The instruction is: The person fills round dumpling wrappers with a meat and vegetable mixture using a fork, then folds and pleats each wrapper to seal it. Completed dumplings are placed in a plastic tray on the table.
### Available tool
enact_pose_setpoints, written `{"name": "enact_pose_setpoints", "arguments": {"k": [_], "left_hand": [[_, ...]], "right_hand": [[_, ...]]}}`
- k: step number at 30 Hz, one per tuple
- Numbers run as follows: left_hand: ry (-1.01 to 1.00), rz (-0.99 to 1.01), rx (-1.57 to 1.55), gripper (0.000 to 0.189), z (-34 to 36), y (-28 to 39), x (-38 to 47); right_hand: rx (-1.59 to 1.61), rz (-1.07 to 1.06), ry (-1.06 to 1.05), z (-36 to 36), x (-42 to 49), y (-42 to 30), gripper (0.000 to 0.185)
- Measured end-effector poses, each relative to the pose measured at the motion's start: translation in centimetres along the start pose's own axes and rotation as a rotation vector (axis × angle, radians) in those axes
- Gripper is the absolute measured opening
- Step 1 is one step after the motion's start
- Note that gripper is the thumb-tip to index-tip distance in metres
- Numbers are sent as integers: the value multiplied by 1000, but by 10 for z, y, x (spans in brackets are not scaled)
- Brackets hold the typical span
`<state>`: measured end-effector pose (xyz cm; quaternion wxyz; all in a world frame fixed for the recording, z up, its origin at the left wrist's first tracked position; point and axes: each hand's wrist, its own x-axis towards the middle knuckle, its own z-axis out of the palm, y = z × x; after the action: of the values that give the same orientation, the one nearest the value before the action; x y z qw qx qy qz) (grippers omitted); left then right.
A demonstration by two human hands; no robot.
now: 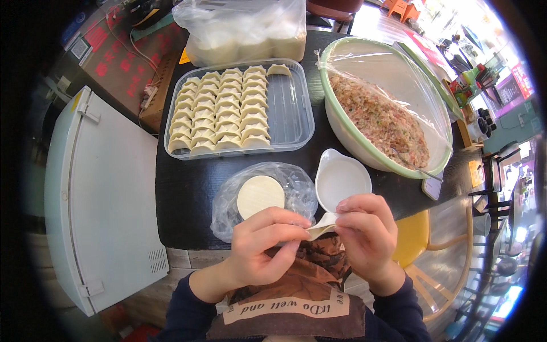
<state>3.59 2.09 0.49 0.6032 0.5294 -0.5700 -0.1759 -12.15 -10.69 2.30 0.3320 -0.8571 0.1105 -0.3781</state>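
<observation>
Between my fingers is a partly folded dumpling point(321, 227), held above the table's front edge. My left hand point(267, 243) pinches its left end, and my right hand point(367, 233) grips the right end. Just beyond my left hand, a stack of round dumpling wrappers point(260, 196) rests on a clear plastic bag point(222, 209). A small white spouted bowl point(344, 179) stands past my right hand. Rows of folded dumplings point(228, 111) fill most of a clear plastic tray point(310, 124); one more sits at the top of its right column.
A large green-rimmed basin point(329, 92), partly under plastic film, holds minced filling point(380, 119) and a metal utensil point(421, 171). A phone point(432, 187) lies beside it. Behind the tray is a bulky plastic bag point(248, 38). A white freezer point(111, 201) stands left, a yellow chair point(412, 235) right.
</observation>
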Motion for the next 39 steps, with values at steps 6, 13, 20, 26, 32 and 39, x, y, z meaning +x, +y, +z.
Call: {"name": "enact_pose_setpoints", "arguments": {"k": [6,13,20,26,32,39], "left_hand": [[118,-189,-89,19,11,0,-2],[101,59,121,31,29,-3,3],[22,-549,-1249,42,48,-9,0],[-29,-841,-1543,57,58,-9,-5],[-54,-873,-1498,56,55,-6,-2],[-17,-959,-1579,42,55,-4,-1]], "right_hand": [[-89,-90,-101,2,0,2,30],[-65,-16,-51,1,-6,0,30],[-120,-149,12,6,-10,4,24],[-236,-144,-62,7,-14,4,27],[-202,-80,-122,5,-13,2,24],[-212,-70,-176,2,-9,1,24]]}}
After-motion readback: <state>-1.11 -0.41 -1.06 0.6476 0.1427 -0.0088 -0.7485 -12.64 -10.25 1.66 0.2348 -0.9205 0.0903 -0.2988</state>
